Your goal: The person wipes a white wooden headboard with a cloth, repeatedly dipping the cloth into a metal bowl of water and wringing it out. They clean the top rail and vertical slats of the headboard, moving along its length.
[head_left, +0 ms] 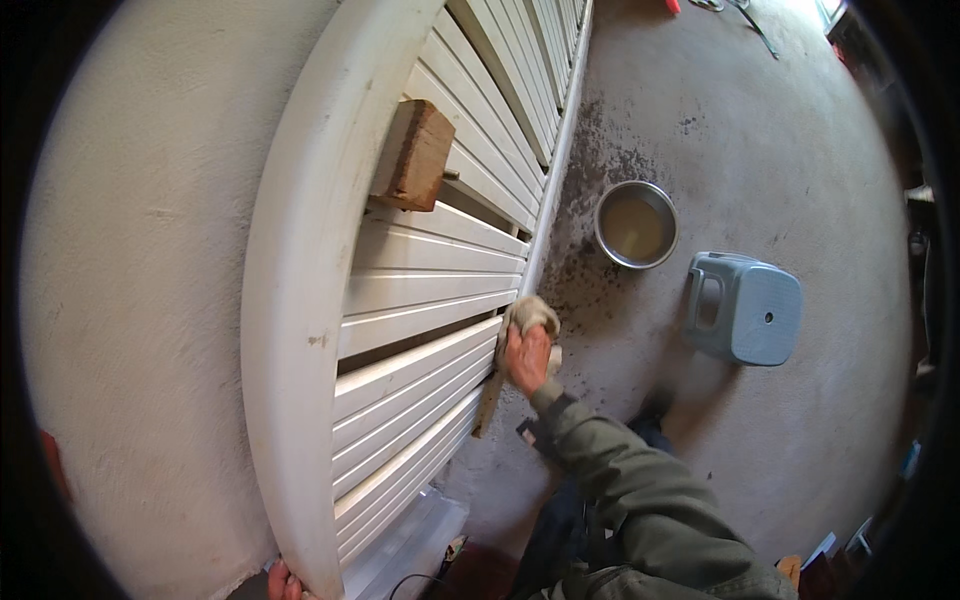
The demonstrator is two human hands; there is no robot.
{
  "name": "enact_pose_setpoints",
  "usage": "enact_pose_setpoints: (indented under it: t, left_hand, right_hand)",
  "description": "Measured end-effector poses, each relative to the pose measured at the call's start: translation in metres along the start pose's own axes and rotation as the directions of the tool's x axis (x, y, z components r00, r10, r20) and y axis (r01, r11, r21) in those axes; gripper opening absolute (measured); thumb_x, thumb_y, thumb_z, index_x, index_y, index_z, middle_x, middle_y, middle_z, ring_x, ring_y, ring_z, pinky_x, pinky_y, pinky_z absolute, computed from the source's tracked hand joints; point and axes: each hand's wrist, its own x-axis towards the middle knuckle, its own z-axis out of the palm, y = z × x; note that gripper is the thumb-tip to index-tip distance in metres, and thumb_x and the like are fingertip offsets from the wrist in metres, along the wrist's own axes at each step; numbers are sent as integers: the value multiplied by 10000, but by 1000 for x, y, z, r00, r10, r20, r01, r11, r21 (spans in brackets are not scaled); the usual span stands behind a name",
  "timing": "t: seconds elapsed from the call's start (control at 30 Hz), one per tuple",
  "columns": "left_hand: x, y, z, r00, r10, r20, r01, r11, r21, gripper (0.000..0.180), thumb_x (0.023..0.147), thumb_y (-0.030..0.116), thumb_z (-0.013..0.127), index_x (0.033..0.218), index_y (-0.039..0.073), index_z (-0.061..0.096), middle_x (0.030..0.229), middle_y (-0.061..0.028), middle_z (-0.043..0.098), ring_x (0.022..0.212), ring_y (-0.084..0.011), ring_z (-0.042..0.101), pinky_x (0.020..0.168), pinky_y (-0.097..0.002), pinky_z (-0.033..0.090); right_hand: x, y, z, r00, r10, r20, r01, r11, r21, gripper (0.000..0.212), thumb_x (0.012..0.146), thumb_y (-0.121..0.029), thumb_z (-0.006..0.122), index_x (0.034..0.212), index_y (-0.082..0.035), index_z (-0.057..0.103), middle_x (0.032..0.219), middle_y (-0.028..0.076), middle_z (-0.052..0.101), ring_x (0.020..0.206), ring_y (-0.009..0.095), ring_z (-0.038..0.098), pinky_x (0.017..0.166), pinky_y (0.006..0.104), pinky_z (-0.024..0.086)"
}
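White slats (430, 275) fill the big frame, and it runs from the near left side to the far middle. Its thick, round rail (290, 300) is next to the wall (160, 260) on the left. Its thin right edge runs beside the floor (850, 330). The widest stretch of floor is on the right, past the frame, with more room on the far side.

The two hands are well apart. The right hand (528, 358) is shut tight on a tan cloth (535, 315), pressed on the right edge of the frame. The left hand (283, 582) is at the near end of the round rail. Only some fingers show, so I cannot tell how tightly it holds.

The slats are flat and smooth, with long grooves and dark gaps between some of them. The cloth is soft and bunched up. The wall looks rough, and the gray floor has dark wet spots.

A brown wood block (415, 155) sticks out by the rail, in the way on the far part of the slats. To the right, a round metal bowl (636, 188) holds cloudy water. A blue-gray stool (762, 335) stands nearer, to the right of the bowl. At the near end, a see-through box (420, 535) is just beside the frame.
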Motion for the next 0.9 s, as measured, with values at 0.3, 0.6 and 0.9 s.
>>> enact_pose_setpoints:
  t: [0.3,0.6,0.9]
  left_hand:
    - [0,-3,-6,1000,-19,14,20,993,-116,252,1036,52,517,1135,-130,661,1141,-337,703,1030,-474,694,956,-534,553]
    - [0,-5,-9,1000,-13,16,16,970,-243,259,1033,38,520,1194,-110,659,1221,-303,696,1112,-459,681,994,-513,545]
    - [-7,-8,-11,999,-43,2,42,962,-271,269,1026,25,525,1228,-91,660,1239,-286,689,1118,-453,678,988,-512,548]
  right_hand:
    - [55,-149,-21,978,-208,-7,208,973,96,288,950,-81,598,1191,68,651,1179,313,619,1056,488,609,930,533,488]
    - [-7,-311,-59,850,-526,43,484,810,332,323,1015,-47,630,1327,33,610,1220,194,664,1128,322,656,991,425,513]
    - [-29,-314,-62,775,-630,50,595,754,280,373,885,3,677,1257,4,659,1194,296,613,1064,491,600,904,555,496]
